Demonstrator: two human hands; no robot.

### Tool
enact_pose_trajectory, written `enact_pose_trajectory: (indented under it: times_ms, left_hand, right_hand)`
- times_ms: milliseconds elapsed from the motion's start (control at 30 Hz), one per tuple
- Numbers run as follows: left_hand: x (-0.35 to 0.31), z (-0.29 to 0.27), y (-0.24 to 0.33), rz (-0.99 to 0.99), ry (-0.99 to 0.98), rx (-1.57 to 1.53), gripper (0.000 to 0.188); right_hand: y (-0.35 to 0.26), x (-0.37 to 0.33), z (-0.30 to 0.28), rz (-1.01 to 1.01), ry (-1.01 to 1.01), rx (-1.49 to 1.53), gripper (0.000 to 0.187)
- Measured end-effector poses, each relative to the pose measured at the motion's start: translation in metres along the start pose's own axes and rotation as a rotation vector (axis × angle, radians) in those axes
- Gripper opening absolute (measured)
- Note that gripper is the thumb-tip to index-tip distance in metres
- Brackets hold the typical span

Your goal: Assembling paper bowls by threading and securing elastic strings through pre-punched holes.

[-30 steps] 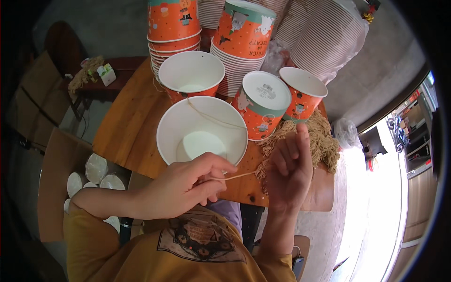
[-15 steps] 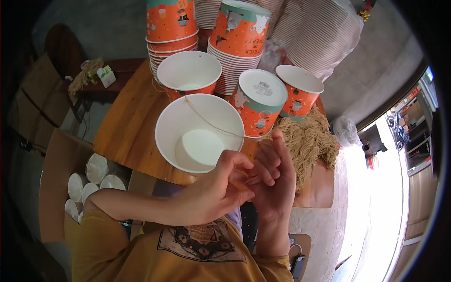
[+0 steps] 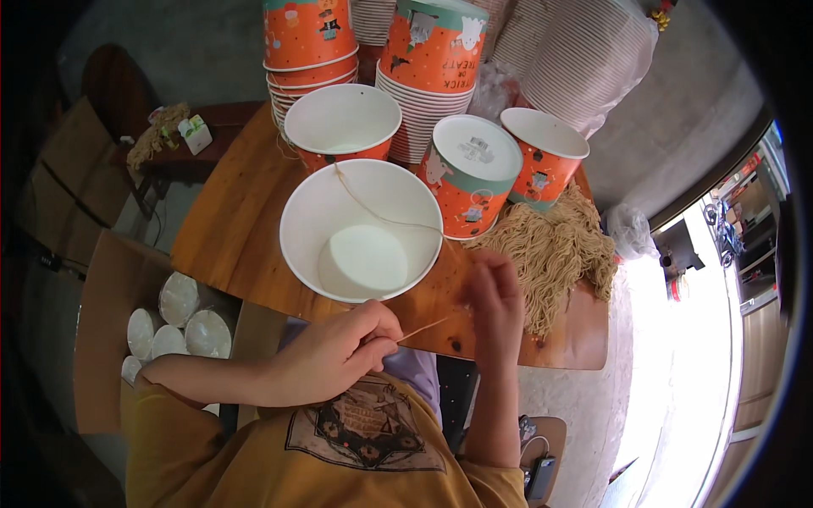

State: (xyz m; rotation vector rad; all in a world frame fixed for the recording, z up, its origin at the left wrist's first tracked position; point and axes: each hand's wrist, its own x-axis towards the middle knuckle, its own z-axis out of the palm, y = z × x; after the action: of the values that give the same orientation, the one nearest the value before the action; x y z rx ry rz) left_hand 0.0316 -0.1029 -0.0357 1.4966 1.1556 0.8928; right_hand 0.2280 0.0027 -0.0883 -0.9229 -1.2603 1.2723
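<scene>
A large white-lined paper bucket (image 3: 309, 254) stands upright with its mouth toward me at the table's front edge. A thin tan string (image 3: 377, 218) runs from a spot near its far rim across the mouth and over the right rim. My left hand (image 3: 356, 347) is closed in a pinch just below the bucket, with a short piece of tan string (image 3: 421, 329) sticking out from its fingertips. To the right of the bucket, my right hand (image 3: 495, 296) is raised and smeared by motion. Whether its fingers hold the string is hidden.
Behind are another upright bucket (image 3: 339, 123), an upside-down orange bucket (image 3: 470, 182), a tilted one (image 3: 546, 157) and tall bucket stacks (image 3: 428, 85). A heap of tan string (image 3: 550, 254) lies at right on the wooden table (image 3: 229, 229). A carton (image 3: 106, 313) with wrapped white items stands lower left.
My hands have moved apart: the left went down and left with the string end, the right up and away. The string across the bucket hangs slacker.
</scene>
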Motion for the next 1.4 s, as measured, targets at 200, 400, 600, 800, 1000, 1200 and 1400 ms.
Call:
enact_pose_trajectory:
  times_ms: [200, 400, 600, 800, 1000, 1200, 1400]
  left_hand:
    - [-0.003, -0.005, 0.011, 0.142, 0.072, 0.327, 0.016]
    - [0.002, -0.012, 0.019, 0.036, 0.02, 0.248, 0.018]
    - [0.001, -0.017, 0.023, -0.062, -0.004, 0.119, 0.017]
    - [0.0, -0.03, 0.016, 0.296, 0.197, 0.47, 0.018]
    - [0.016, -0.046, 0.004, 0.468, 0.144, 0.859, 0.023]
    - [0.019, -0.038, 0.005, 0.342, 0.177, 0.765, 0.025]
    - [0.019, -0.036, 0.006, 0.344, 0.186, 0.761, 0.027]
  right_hand:
    - [-0.036, -0.043, 0.015, -0.19, -0.357, -0.246, 0.032]
    - [-0.029, -0.055, 0.028, -0.271, -0.387, -0.308, 0.031]
    - [-0.021, -0.054, 0.03, -0.484, -0.348, -0.473, 0.025]
    - [-0.016, -0.058, 0.04, -0.407, -0.108, -0.493, 0.022]
    - [0.003, -0.05, 0.05, -0.573, -0.027, -0.614, 0.028]
    - [0.009, -0.046, 0.053, -0.629, 0.024, -0.67, 0.029]
    - [0.009, -0.043, 0.056, -0.639, 0.027, -0.644, 0.029]
